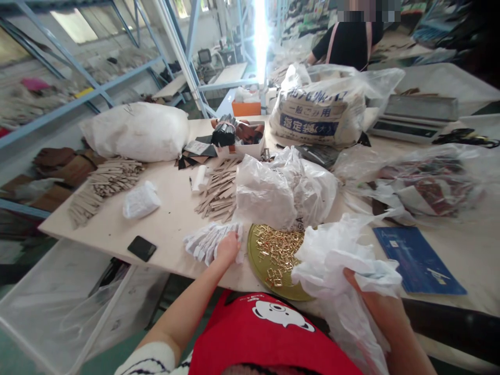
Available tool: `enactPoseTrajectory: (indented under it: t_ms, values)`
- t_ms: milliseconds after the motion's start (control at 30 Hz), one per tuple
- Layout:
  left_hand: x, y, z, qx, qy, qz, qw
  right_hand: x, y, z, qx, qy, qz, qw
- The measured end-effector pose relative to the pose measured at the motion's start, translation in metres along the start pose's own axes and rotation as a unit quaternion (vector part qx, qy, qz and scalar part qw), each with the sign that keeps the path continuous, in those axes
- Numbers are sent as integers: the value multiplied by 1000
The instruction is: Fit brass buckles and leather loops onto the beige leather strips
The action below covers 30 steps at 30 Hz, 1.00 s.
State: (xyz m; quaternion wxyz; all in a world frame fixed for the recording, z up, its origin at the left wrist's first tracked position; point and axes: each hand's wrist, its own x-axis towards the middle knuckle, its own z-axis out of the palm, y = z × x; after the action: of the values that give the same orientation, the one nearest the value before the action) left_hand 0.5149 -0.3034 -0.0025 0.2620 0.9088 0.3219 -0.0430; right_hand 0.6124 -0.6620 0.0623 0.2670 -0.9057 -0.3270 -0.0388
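Note:
A fanned row of small white packets point(205, 241) lies near the table's front edge. My left hand point(228, 248) is at its right end, with the fingers closed on the packets there. In my right hand point(357, 284) is a thin white plastic bag point(332, 255), crumpled and gripped by its side. The bag hangs over the right part of a round gold-coloured tray point(254, 260) and drapes down past the table edge. Many small gold metal buckles point(279, 250) are spread on that tray. What the bag contains, if anything, cannot be made out.
A dark phone point(142, 248) lies left of the packets. Behind are tan strips point(219, 192), a clear plastic bag point(265, 190) and a big printed bag point(316, 109). A blue folder point(417, 260) lies at right. Another person point(347, 41) stands across the table.

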Motion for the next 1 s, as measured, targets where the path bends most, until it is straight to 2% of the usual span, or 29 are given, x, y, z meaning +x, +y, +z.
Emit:
enactPoseTrajectory:
  t_ms: [100, 233, 433, 600, 733, 800, 867, 933, 1000]
  values:
    - [-1, 7, -9, -70, -19, 3, 997, -11, 12, 6, -52, 2, -43, 998]
    - [0, 33, -16, -194, -85, 31, 977, -25, 18, 18, -62, -10, -57, 996]
    - [-1, 84, -21, -381, -232, 17, 895, -38, 20, 21, -49, -26, -11, 998]
    - [-8, 124, -46, -467, -280, 21, 838, -51, 24, 24, -114, -11, -53, 992]
    - [-15, 150, -69, -527, -294, 24, 797, -55, 21, 22, -97, -2, -49, 994]
    - [-16, 161, -80, -530, -282, 47, 798, -51, 14, 14, -67, -8, -30, 997]
    - [-18, 170, -87, -516, -258, 89, 812, -43, 0, 3, -15, -11, -3, 1000]
    - [-22, 180, -86, -479, -244, 136, 832, -33, -18, -9, 51, -6, 42, 998]
    - [-31, 193, -76, -431, -271, 176, 843, -23, -37, -18, 94, 9, 86, 992]
